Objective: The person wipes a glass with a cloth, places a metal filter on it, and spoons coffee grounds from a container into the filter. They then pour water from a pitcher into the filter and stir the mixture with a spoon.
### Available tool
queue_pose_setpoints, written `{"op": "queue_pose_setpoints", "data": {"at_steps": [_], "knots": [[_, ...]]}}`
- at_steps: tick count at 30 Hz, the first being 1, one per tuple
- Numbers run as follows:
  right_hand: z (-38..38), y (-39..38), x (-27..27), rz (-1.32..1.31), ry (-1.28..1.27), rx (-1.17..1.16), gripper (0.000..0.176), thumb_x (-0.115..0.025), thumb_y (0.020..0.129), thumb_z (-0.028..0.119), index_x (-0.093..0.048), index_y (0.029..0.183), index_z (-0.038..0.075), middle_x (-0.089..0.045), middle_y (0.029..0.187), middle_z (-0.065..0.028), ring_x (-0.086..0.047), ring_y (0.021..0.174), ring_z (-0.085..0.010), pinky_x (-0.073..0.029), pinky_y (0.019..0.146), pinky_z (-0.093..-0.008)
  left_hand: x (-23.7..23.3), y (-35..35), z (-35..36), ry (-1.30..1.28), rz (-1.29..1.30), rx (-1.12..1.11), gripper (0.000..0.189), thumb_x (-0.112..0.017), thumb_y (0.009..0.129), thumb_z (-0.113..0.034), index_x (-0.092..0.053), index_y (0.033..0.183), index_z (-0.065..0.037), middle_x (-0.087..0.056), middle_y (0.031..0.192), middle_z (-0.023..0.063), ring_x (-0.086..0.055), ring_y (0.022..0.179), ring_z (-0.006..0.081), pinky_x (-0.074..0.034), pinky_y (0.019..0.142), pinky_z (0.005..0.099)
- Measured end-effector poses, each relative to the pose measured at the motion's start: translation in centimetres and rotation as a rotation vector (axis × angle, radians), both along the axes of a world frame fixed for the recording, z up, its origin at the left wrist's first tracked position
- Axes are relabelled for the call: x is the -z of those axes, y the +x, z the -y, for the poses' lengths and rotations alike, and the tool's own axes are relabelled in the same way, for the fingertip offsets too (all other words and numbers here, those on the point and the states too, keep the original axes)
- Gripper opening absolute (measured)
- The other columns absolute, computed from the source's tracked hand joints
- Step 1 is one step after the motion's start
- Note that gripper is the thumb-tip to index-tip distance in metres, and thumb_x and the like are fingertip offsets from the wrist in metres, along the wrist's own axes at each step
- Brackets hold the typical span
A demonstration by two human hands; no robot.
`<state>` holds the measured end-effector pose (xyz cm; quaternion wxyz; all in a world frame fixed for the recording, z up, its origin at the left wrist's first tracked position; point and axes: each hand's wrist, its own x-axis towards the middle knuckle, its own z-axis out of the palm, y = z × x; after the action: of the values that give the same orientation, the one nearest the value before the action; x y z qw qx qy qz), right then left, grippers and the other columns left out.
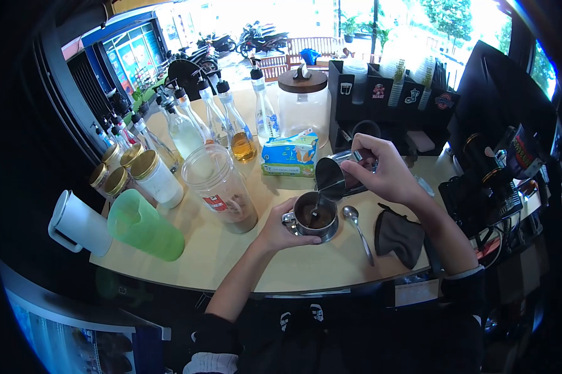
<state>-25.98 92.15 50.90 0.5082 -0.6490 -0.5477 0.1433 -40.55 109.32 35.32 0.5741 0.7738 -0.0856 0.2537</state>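
My left hand (280, 227) is closed around the side of a small metal cup (337, 225), near its handle. Dark brown contents show inside the cup, which stands on the counter. Above it and to the right, my right hand (381, 168) grips a tilted metal jug (329, 179) whose dark round mouth faces the cup. A thin stream seems to run from the jug into the cup. Just right of the cup lies a metal spoon (359, 234). A tall clear plastic container (220, 193) with brown powder at its bottom stands left of my left hand.
A dark cloth (398, 237) lies at the right. Behind the cup sits a blue and green tissue pack (288, 154). Several pump bottles (239, 140), gold-lidded jars (159, 181), a green pitcher (145, 225) and a white pitcher (81, 218) crowd the left. A black cup rack (381, 90) stands behind.
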Motion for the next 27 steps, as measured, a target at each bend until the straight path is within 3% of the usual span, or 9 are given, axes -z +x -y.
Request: {"op": "queue_pose_setpoints", "data": {"at_steps": [6, 16, 19, 22, 27], "knots": [[-0.3, -0.2, -0.3, 0.136, -0.006, 0.028, 0.023, -0.064, 0.087, 0.01, -0.045, 0.079, 0.001, -0.05, 0.066, 0.0006, -0.06, 0.069, -0.0034, -0.04, 0.053, -0.0187, 0.1, 0.0, 0.2, -0.057, -0.001, 0.014, 0.076, -0.091, 0.055, -0.022, -0.057, 0.12, 0.0, -0.066, 0.107, 0.0085, -0.063, 0.098, 0.0154, -0.049, 0.089, 0.0311], [-0.3, 0.8, 0.4, 0.04, 0.007, 0.021, 0.023, -0.065, 0.087, 0.008, -0.044, 0.077, 0.003, -0.05, 0.069, 0.0021, -0.051, 0.064, 0.0, -0.04, 0.054, -0.017, -0.3, -0.2, 0.3, -0.023, 0.003, 0.004, 0.077, -0.091, 0.055, -0.022, -0.057, 0.12, 0.001, -0.066, 0.108, 0.0092, -0.063, 0.099, 0.0166, -0.048, 0.091, 0.0316], [0.0, 4.0, 2.9, -0.061, 0.054, 0.024, 0.02, -0.065, 0.087, 0.01, -0.049, 0.078, 0.002, -0.049, 0.066, 0.0046, -0.051, 0.064, -0.0003, -0.044, 0.054, -0.0179, 0.4, 0.1, 0.1, -0.04, 0.007, 0.011, 0.077, -0.091, 0.054, -0.022, -0.057, 0.12, 0.001, -0.065, 0.109, 0.0096, -0.062, 0.1, 0.0171, -0.048, 0.092, 0.0322], [0.9, 4.3, 3.4, -0.373, 0.179, 0.109, 0.02, -0.065, 0.086, 0.009, -0.049, 0.074, 0.007, -0.05, 0.066, 0.0051, -0.049, 0.061, 0.0005, -0.038, 0.052, -0.0163, 0.8, 0.2, -0.1, -0.061, 0.016, 0.015, 0.077, -0.091, 0.054, -0.022, -0.057, 0.119, 0.001, -0.065, 0.11, 0.0099, -0.062, 0.102, 0.0173, -0.048, 0.092, 0.0327], [2.9, 10.1, 9.6, -0.404, 0.164, 0.214, 0.021, -0.063, 0.086, 0.009, -0.048, 0.072, 0.009, -0.054, 0.068, 0.0036, -0.053, 0.064, -0.0037, -0.041, 0.058, -0.0207, 0.5, 0.2, 0.2, -0.09, 0.004, 0.019, 0.075, -0.091, 0.054, -0.021, -0.058, 0.118, 0.001, -0.065, 0.111, 0.0102, -0.062, 0.102, 0.0173, -0.048, 0.093, 0.0326]]}}
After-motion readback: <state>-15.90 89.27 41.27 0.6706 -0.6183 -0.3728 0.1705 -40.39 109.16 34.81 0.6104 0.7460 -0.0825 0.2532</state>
